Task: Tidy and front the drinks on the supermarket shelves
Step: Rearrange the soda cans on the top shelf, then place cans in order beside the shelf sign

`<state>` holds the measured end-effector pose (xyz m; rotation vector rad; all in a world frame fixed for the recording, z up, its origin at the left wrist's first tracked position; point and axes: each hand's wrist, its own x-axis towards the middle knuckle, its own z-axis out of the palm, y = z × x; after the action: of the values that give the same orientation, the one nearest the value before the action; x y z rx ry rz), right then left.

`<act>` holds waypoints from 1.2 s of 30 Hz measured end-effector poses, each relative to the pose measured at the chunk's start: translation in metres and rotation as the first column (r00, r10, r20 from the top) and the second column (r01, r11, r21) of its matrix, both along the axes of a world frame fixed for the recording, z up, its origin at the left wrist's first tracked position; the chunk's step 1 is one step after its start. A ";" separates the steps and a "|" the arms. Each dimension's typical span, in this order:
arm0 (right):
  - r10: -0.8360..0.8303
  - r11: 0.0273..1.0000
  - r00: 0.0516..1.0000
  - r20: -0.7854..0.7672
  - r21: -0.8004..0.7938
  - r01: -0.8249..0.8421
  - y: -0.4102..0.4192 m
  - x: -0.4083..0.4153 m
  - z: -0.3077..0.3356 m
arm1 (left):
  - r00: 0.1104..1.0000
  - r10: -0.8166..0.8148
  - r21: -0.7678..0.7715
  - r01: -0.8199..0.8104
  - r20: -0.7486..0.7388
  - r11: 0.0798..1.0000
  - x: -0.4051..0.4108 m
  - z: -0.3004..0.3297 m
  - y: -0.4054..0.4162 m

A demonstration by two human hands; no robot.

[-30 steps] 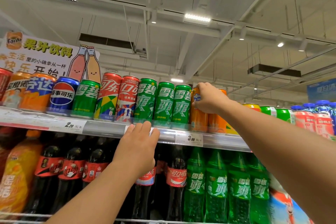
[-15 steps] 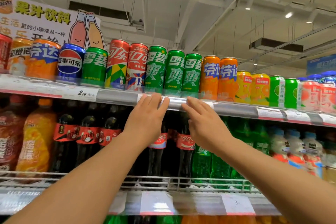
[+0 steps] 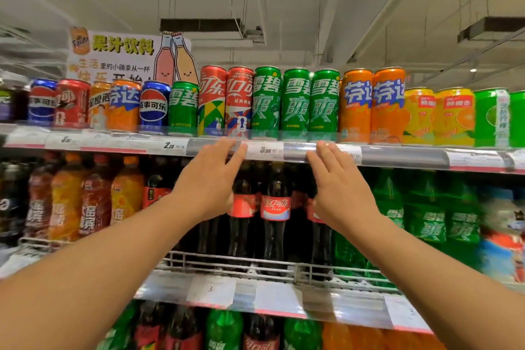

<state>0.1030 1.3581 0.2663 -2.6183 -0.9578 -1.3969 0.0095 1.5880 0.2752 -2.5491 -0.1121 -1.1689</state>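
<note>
With fingers extended and nothing grasped, left hand [image 3: 208,185] and right hand [image 3: 339,187] flat against top shelf price rail [image 3: 403,157], below upright Sprite cans [image 3: 295,104].

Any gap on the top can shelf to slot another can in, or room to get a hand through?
No bare slot: the top shelf front row runs can to can from the Pepsi cans past the Sprite cans to the Fanta cans. Open room is only above the can tops. Both the left hand and right hand are empty.
</note>
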 end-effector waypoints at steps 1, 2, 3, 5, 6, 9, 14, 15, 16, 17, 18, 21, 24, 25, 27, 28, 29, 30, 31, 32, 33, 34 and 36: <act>-0.003 1.000 1.000 -0.002 -0.005 0.003 0.000 0.000 -0.001 | 0.997 0.070 -0.012 -0.070 -0.020 0.997 -0.007 0.000 0.012; 0.004 1.000 1.000 -0.005 0.002 -0.004 0.001 0.001 -0.001 | 0.991 0.131 -0.022 -0.132 -0.039 0.991 -0.014 0.000 0.022; 0.016 1.000 1.000 -0.008 0.013 -0.016 0.001 0.000 -0.001 | 0.983 0.174 -0.038 -0.176 -0.056 0.984 -0.020 0.000 0.031; 0.044 0.998 0.999 -0.026 0.040 -0.043 0.001 -0.003 0.001 | 0.972 0.223 -0.083 -0.229 -0.080 0.970 -0.032 0.001 0.043; 0.056 0.997 0.998 -0.040 0.055 -0.054 0.001 -0.005 0.003 | 0.968 0.235 -0.102 -0.243 -0.085 0.965 -0.036 0.002 0.046; 0.035 0.999 0.995 -0.089 0.039 -0.032 0.000 -0.013 0.012 | 0.969 0.224 -0.172 -0.240 -0.106 0.955 -0.045 0.007 0.054; -0.064 0.998 0.988 -0.142 0.021 0.067 0.012 -0.031 0.023 | 0.957 0.193 -0.283 -0.251 -0.217 0.926 -0.048 0.008 0.066; -0.089 0.996 0.985 -0.148 0.019 0.092 0.015 -0.035 0.023 | 0.957 0.181 -0.281 -0.243 -0.229 0.928 -0.048 0.008 0.070; -0.115 0.993 0.982 -0.149 0.013 0.118 0.017 -0.038 0.023 | 0.958 0.169 -0.265 -0.229 -0.231 0.937 -0.049 0.008 0.073; -0.147 0.989 0.978 -0.147 -0.002 0.149 0.018 -0.041 0.023 | 0.960 0.156 -0.238 -0.212 -0.234 0.948 -0.050 0.009 0.077; -0.186 0.982 0.971 -0.148 -0.026 0.185 0.019 -0.044 0.024 | 0.961 0.141 -0.212 -0.193 -0.239 0.958 -0.052 0.010 0.083; -0.311 0.950 0.927 -0.209 -0.067 0.304 0.024 -0.056 0.026 | 0.971 0.076 -0.197 -0.122 -0.227 0.973 -0.064 0.013 0.113; -0.367 0.921 0.882 -0.297 0.018 0.390 0.047 -0.077 0.033 | 0.980 0.041 -0.239 -0.087 -0.193 0.967 -0.079 0.019 0.161; -0.378 0.912 0.876 -0.300 0.044 0.409 0.060 -0.085 0.034 | 0.983 0.050 -0.237 -0.093 -0.178 0.967 -0.084 0.021 0.178; -0.367 0.915 0.879 -0.303 0.055 0.400 0.096 -0.102 0.038 | 0.986 0.067 -0.244 -0.102 -0.151 0.964 -0.090 0.025 0.213; -0.341 0.927 0.891 -0.298 0.051 0.372 0.116 -0.110 0.039 | 0.987 0.070 -0.241 -0.105 -0.147 0.965 -0.091 0.025 0.228; -0.305 0.942 0.909 -0.285 0.047 0.331 0.137 -0.118 0.040 | 0.987 0.075 -0.220 -0.106 -0.145 0.970 -0.092 0.024 0.241; -0.262 0.957 0.926 -0.271 0.048 0.285 0.156 -0.124 0.042 | 0.987 0.077 -0.182 -0.102 -0.138 0.978 -0.091 0.020 0.251; -0.214 0.970 0.941 -0.260 0.053 0.235 0.173 -0.129 0.043 | 0.990 0.072 -0.145 -0.089 -0.120 0.985 -0.088 0.016 0.259; -0.172 0.980 0.951 -0.257 0.055 0.192 0.189 -0.133 0.044 | 0.994 0.058 -0.119 -0.068 -0.088 0.990 -0.085 0.011 0.265; -0.137 0.987 0.957 -0.256 0.053 0.155 0.204 -0.136 0.044 | 0.998 0.044 -0.107 -0.049 -0.053 0.993 -0.082 0.006 0.268; -0.109 0.991 0.961 -0.254 0.046 0.125 0.216 -0.137 0.045 | 0.999 0.031 -0.104 -0.033 -0.022 0.994 -0.079 0.002 0.270; -0.071 0.996 0.965 -0.252 0.032 0.082 0.237 -0.137 0.046 | 1.000 0.016 -0.088 -0.015 0.009 0.996 -0.074 -0.003 0.272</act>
<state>-0.0340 1.5953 0.3126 -2.7402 -0.7951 -1.0501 -0.0649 1.8603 0.2724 -2.6136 -0.1891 -1.1951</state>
